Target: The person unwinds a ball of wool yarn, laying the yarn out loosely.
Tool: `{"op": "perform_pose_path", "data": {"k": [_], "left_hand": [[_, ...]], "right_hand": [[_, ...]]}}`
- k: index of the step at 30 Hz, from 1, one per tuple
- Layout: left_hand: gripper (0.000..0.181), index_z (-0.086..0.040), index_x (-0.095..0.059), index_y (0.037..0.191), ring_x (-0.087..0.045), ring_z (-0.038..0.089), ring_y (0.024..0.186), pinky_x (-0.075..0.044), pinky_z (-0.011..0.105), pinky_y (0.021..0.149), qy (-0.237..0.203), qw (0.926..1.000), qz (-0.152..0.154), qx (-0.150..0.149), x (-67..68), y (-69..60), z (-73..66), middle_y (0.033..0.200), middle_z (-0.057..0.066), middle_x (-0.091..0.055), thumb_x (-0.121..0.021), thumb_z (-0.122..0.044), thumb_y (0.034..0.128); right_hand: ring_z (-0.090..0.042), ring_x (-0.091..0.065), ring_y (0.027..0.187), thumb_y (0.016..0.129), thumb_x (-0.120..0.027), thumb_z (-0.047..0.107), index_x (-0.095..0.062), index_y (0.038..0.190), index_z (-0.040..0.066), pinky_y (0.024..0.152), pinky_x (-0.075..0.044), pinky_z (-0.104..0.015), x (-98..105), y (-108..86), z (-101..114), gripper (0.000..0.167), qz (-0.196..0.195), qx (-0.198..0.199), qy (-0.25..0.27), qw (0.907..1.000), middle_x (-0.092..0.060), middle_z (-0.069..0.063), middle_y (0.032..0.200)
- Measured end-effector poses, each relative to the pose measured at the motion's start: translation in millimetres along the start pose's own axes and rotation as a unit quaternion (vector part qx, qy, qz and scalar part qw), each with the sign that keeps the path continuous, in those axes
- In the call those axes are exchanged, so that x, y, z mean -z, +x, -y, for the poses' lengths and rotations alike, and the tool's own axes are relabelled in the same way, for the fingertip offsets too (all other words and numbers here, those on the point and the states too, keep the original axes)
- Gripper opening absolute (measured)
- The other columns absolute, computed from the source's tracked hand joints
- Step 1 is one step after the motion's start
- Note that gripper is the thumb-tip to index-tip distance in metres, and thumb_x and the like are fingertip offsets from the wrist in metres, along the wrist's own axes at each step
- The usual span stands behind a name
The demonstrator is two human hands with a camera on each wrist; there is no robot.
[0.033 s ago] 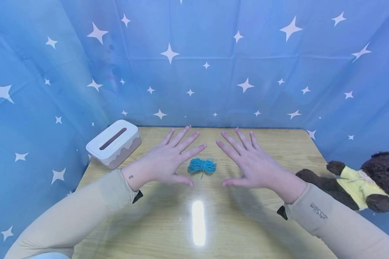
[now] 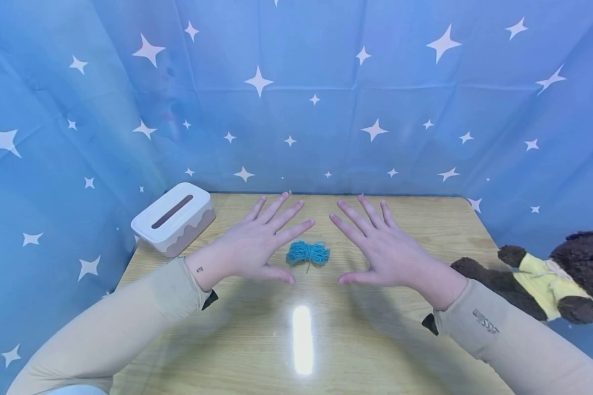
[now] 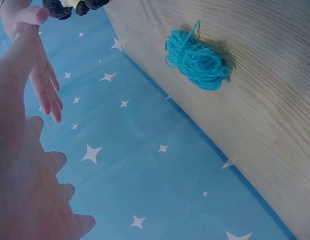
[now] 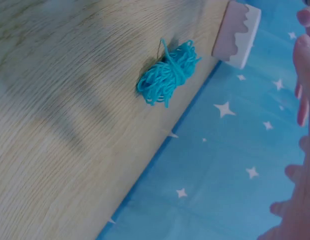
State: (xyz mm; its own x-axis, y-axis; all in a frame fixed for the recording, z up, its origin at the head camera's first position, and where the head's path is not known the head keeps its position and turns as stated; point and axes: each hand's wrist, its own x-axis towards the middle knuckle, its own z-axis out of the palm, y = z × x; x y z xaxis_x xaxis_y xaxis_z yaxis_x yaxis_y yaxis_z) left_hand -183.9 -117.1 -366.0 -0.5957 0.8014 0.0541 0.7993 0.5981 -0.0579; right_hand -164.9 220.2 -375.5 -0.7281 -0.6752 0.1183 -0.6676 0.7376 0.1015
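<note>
A small bundle of teal yarn (image 2: 308,253), tied round its middle, lies on the wooden table (image 2: 375,329). To its left my left hand (image 2: 254,244) hovers palm down with its fingers spread, holding nothing. My right hand (image 2: 385,247) is held the same way on the other side, also empty. The left wrist view shows the yarn (image 3: 200,62) apart from the left hand (image 3: 32,165). In the right wrist view the yarn (image 4: 167,75) lies clear of the right hand (image 4: 300,195) at the edge.
A white and mauve tissue box (image 2: 178,219) with a slot in its lid stands at the table's back left. Past the right edge is a brown plush toy (image 2: 548,280) in yellow clothing. A blue curtain (image 2: 306,55) with white stars hangs behind and at both sides.
</note>
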Motion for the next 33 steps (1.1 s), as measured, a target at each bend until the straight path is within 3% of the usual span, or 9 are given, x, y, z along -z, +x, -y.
{"op": "perform_pose_path", "data": {"k": [9, 16, 19, 22, 25, 30, 33], "left_hand": [[0.115, -0.030, -0.014, 0.178, 0.007, 0.043, 0.173, -0.011, 0.075, 0.136, -0.011, 0.9999, -0.007, 0.002, -1.7, -0.4, 0.8, 0.188, 0.010, 0.003, -0.063, -0.086, 0.0904], [0.115, -0.030, -0.011, 0.178, 0.007, 0.043, 0.173, -0.011, 0.073, 0.137, -0.010, 0.9999, -0.009, 0.006, -5.1, 2.4, 2.5, 0.188, 0.008, 0.005, -0.059, -0.088, 0.0912], [0.115, -0.029, -0.011, 0.178, -0.001, 0.044, 0.173, -0.014, 0.073, 0.136, -0.026, 0.9994, -0.013, 0.016, -11.0, 6.6, 4.8, 0.188, 0.009, 0.000, -0.062, -0.085, 0.0921], [0.113, -0.026, -0.013, 0.178, -0.016, 0.046, 0.171, -0.023, 0.073, 0.134, -0.045, 0.9982, -0.016, 0.035, -26.3, 12.8, 8.9, 0.187, 0.010, -0.013, -0.065, -0.080, 0.0945], [0.108, -0.021, -0.014, 0.178, -0.031, 0.047, 0.167, -0.031, 0.068, 0.133, -0.090, 0.9941, -0.012, 0.058, -50.8, 20.1, 12.3, 0.183, 0.015, -0.026, -0.068, -0.070, 0.0989], [0.100, -0.015, -0.020, 0.177, -0.046, 0.046, 0.158, -0.039, 0.060, 0.131, -0.183, 0.9779, -0.008, 0.100, -89.4, 33.9, 10.9, 0.176, 0.021, -0.040, -0.074, -0.055, 0.1019], [0.096, -0.013, -0.027, 0.175, -0.053, 0.043, 0.154, -0.043, 0.058, 0.130, -0.205, 0.9709, -0.008, 0.123, -106.0, 40.9, 8.9, 0.172, 0.021, -0.047, -0.075, -0.052, 0.1017]], "right_hand": [[-0.057, -0.009, 0.169, 0.087, -0.066, 0.088, -0.013, 0.178, 0.023, 0.127, -0.019, -0.086, -2.1, 2.3, 1.0, 0.124, -0.001, -0.001, 0.006, 1.0000, -0.010, -0.013, 0.187], [-0.056, -0.007, 0.169, 0.088, -0.069, 0.084, -0.012, 0.178, 0.022, 0.127, -0.018, -0.086, -5.4, 4.8, 0.2, 0.123, 0.000, -0.011, 0.022, 0.9997, -0.009, -0.012, 0.187], [-0.057, -0.013, 0.168, 0.090, -0.071, 0.079, -0.015, 0.178, 0.019, 0.128, -0.023, -0.083, -12.2, 8.2, -2.2, 0.120, -0.002, -0.022, 0.035, 0.9991, -0.015, -0.014, 0.186], [-0.055, -0.028, 0.165, 0.095, -0.073, 0.069, -0.024, 0.176, 0.014, 0.129, -0.032, -0.075, -28.9, 15.9, -2.8, 0.109, -0.004, -0.041, 0.079, 0.9960, -0.030, -0.016, 0.181], [-0.051, -0.044, 0.158, 0.102, -0.071, 0.060, -0.032, 0.173, 0.012, 0.128, -0.039, -0.068, -53.4, 24.2, 1.5, 0.095, 0.006, -0.072, 0.146, 0.9867, -0.044, -0.020, 0.174], [-0.047, -0.056, 0.150, 0.106, -0.067, 0.055, -0.036, 0.172, 0.014, 0.124, -0.046, -0.066, -93.9, 32.4, 10.0, 0.084, 0.032, -0.124, 0.226, 0.9658, -0.052, -0.023, 0.167], [-0.044, -0.061, 0.145, 0.107, -0.067, 0.053, -0.039, 0.170, 0.011, 0.121, -0.050, -0.065, -111.5, 37.7, 11.6, 0.081, 0.035, -0.134, 0.259, 0.9560, -0.054, -0.022, 0.165]]}}
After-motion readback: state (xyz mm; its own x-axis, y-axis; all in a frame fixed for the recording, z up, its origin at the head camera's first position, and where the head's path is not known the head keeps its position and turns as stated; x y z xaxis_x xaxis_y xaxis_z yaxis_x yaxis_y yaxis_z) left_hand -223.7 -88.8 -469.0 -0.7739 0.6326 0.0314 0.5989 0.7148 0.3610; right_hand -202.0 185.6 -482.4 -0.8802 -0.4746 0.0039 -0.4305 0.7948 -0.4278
